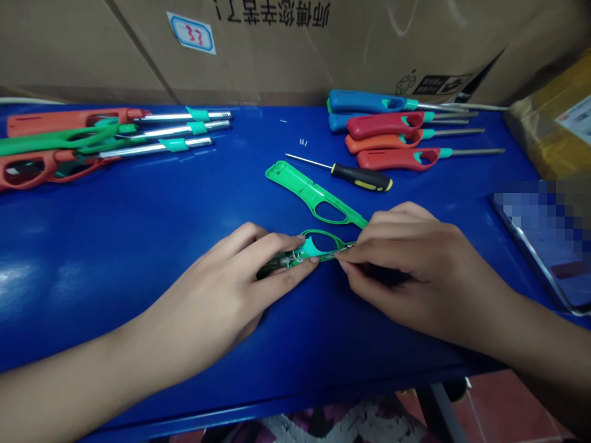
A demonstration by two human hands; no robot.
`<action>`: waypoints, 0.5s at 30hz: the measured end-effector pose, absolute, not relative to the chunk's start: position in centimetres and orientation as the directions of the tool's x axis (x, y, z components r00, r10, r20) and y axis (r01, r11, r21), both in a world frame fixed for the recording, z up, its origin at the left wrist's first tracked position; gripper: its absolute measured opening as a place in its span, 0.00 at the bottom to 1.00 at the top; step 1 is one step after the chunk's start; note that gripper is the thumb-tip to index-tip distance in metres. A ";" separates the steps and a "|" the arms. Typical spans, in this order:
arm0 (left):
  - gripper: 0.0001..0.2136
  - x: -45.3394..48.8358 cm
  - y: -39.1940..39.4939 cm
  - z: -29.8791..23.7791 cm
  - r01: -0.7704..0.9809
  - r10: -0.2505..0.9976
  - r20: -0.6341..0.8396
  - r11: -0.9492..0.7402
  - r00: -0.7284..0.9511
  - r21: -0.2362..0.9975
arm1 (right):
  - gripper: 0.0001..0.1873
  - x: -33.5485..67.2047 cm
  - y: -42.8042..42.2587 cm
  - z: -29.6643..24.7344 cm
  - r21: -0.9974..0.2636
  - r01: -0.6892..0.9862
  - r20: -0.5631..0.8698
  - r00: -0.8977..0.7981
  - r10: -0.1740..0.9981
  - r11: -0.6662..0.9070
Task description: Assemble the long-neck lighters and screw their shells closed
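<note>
Closely held: opened green utility lighter (329,256), carton (286,67) with a "33" sticker (191,32) beyond

Left hand (231,277): thumb and fingers grip the lighter's handle end, around the turquoise trigger (309,247). Right hand (410,264): thumb and forefinger pinched at its front end; whether a separate small part sits between them, cannot tell. Lighter lies low over the blue tabletop (138,246), near the front edge.

Just beyond: matching green half-shell (298,183), hollow face up. Then a black-and-yellow screwdriver (360,176) and tiny screws (303,142). Off left, three lighters (106,130), red and green; off right, a blue, red and orange group (392,132).

Writing: sticker is blue-bordered, numerals red. Carton print, running right to left, reads 师傅您辛苦了!; black-boxed mark (446,84) too small to read. Right edge: yellow-taped parcel (540,123), its white label (577,120) illegible; phone (545,246) below, screen partly pixelated.
</note>
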State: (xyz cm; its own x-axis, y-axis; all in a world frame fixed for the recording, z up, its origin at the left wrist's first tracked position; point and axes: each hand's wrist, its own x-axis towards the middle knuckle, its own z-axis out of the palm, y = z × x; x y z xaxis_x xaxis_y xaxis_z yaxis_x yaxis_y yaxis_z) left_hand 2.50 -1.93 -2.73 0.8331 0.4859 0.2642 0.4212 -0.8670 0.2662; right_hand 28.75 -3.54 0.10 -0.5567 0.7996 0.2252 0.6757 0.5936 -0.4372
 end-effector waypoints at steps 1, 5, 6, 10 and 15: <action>0.21 2.5 -1.9 -2.7 0.422 0.486 0.261 -0.867 0.834 0.264 | 0.09 28.7 -3.5 0.1 -0.436 0.677 0.223 -0.556 0.801 0.592; 0.21 2.7 -1.9 -2.7 0.430 0.493 0.254 -0.863 0.832 0.264 | 0.08 28.6 -3.5 -0.1 -0.449 0.680 0.201 -0.555 0.807 0.579; 0.22 2.7 -1.8 -2.7 0.432 0.494 0.251 -0.863 0.833 0.264 | 0.08 28.6 -3.5 -0.1 -0.450 0.681 0.197 -0.555 0.808 0.577; 0.22 2.7 -1.9 -2.6 0.435 0.497 0.246 -0.860 0.832 0.266 | 0.09 28.7 -3.6 0.1 -0.439 0.682 0.230 -0.544 0.807 0.585; 0.22 2.6 -1.8 -2.5 0.428 0.486 0.244 -0.867 0.839 0.255 | 0.09 28.8 -3.5 0.1 -0.406 0.699 0.233 -0.544 0.806 0.589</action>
State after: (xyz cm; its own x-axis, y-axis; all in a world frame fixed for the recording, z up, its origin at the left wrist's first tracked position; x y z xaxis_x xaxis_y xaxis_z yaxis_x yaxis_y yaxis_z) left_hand 2.59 -1.82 -2.50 0.8393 0.4857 0.2442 0.4276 -0.8672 0.2552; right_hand 28.82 -3.45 0.10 -0.5444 0.8060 0.2326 0.6989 0.5891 -0.4056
